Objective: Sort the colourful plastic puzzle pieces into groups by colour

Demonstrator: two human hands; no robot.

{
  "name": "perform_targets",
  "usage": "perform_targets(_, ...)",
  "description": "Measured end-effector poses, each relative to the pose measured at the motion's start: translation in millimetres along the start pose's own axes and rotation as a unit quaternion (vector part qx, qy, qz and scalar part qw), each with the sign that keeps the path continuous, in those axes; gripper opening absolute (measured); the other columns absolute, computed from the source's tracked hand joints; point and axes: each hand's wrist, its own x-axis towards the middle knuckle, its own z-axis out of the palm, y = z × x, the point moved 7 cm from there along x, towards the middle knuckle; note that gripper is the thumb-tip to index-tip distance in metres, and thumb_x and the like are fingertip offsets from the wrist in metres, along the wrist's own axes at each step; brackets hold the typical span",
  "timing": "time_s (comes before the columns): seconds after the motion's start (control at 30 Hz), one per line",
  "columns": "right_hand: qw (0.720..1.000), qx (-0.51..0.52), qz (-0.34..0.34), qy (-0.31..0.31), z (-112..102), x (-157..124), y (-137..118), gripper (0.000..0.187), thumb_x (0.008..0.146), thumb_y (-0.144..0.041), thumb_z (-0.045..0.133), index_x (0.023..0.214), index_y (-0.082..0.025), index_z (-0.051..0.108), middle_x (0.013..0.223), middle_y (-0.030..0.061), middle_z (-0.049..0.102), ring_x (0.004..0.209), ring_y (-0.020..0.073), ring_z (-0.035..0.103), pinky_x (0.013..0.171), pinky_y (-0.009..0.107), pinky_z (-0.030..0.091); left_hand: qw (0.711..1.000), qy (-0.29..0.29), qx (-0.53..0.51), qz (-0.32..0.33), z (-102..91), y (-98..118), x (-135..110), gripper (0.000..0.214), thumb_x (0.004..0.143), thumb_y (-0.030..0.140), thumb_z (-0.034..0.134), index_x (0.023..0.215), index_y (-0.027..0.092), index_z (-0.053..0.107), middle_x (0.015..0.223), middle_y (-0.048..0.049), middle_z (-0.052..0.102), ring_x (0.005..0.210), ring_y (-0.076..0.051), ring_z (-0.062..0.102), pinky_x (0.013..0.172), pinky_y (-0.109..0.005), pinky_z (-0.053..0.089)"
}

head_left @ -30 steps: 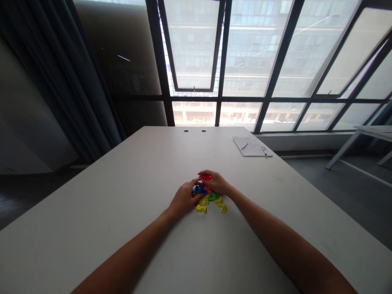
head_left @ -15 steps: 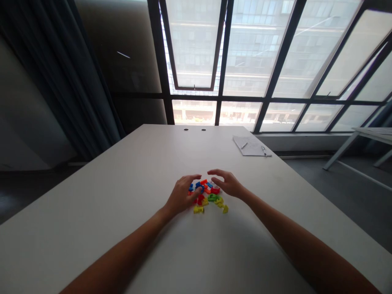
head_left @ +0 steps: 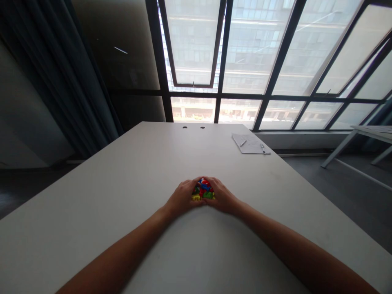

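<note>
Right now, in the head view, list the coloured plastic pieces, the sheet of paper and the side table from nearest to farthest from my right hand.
1. Coloured plastic pieces: touching the inner side of the right hand.
2. Sheet of paper: ahead, on the far part of the desk.
3. Side table: beyond the desk, at far right.

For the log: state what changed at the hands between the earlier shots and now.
The left hand and right hand moved inward from either side and closed around the coloured plastic pieces, pushing them from a loose spread into a tight heap. The sheet of paper stayed where it was.
</note>
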Motion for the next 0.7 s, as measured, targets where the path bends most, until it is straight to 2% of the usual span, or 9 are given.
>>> perform_targets(0.17,0.995,0.065,-0.005,0.079,-3,9,-3,0.049,0.092,-0.025,0.064,0.140,-0.025,0.051,0.132,0.0113,0.059,0.120,0.0248,0.059,0.104,0.043,0.048,0.995,0.069,-0.067,0.005,-14.9,-2,-5,0.057,0.089,0.042,0.071,0.140,0.027,0.050,0.120,-0.0070,0.068,0.108,-0.024,0.066,0.097,-0.040,0.054)
perform_targets(0.27,0.991,0.095,0.004,0.096,-3,7,-2,0.037,0.095,-0.024,0.058,0.131,-0.025,0.058,0.127,0.0101,0.063,0.117,0.0229,0.061,0.101,0.040,0.050,0.993,0.094,-0.070,0.000,-19.9,-2,-6,0.046,0.095,0.039,0.064,0.137,0.026,0.052,0.120,-0.0065,0.068,0.102,-0.020,0.068,0.095,-0.038,0.054)
perform_targets(0.33,0.991,0.104,0.006,0.083,-4,4,-4,0.039,0.094,-0.025,0.059,0.133,-0.024,0.057,0.129,0.0104,0.063,0.117,0.0234,0.062,0.102,0.040,0.051,0.994,0.102,-0.034,0.000,-23.3,1,-7,0.040,0.097,0.037,0.061,0.135,0.026,0.054,0.117,-0.0056,0.069,0.100,-0.020,0.068,0.096,-0.039,0.052)
perform_targets(0.5,0.996,0.087,0.011,0.034,-13,-7,-9,0.050,0.092,-0.030,0.063,0.141,-0.024,0.053,0.134,0.0107,0.064,0.122,0.0267,0.061,0.106,0.045,0.048,0.991,0.116,0.061,0.021,-35.4,14,-15,0.028,0.098,0.033,0.054,0.122,0.024,0.065,0.118,-0.0065,0.070,0.111,-0.023,0.064,0.104,-0.042,0.046)
perform_targets(0.57,0.996,0.090,0.019,0.014,-15,-11,-7,0.056,0.093,-0.034,0.063,0.147,-0.024,0.048,0.141,0.0119,0.059,0.128,0.0278,0.057,0.109,0.048,0.045,0.990,0.108,0.087,0.023,-35.7,21,-20,0.032,0.096,0.037,0.057,0.124,0.025,0.065,0.125,-0.0079,0.068,0.119,-0.025,0.061,0.112,-0.047,0.039)
perform_targets(0.6,0.996,0.089,0.021,0.002,-14,-13,-6,0.061,0.093,-0.036,0.064,0.150,-0.024,0.044,0.146,0.0128,0.055,0.132,0.0285,0.054,0.112,0.049,0.043,0.990,0.095,0.102,0.019,-32.9,23,-22,0.041,0.093,0.042,0.061,0.130,0.026,0.062,0.132,-0.0092,0.064,0.126,-0.028,0.057,0.116,-0.051,0.034)
perform_targets(0.7,0.994,0.102,0.035,-0.034,-8,-17,-1,0.073,0.093,-0.043,0.065,0.156,-0.023,0.034,0.155,0.0147,0.046,0.140,0.0298,0.047,0.116,0.052,0.038,0.989,0.041,0.142,-0.008,-16.1,24,-26,0.086,0.079,0.064,0.072,0.153,0.030,0.041,0.155,-0.0133,0.044,0.144,-0.040,0.035,0.118,-0.067,0.018)
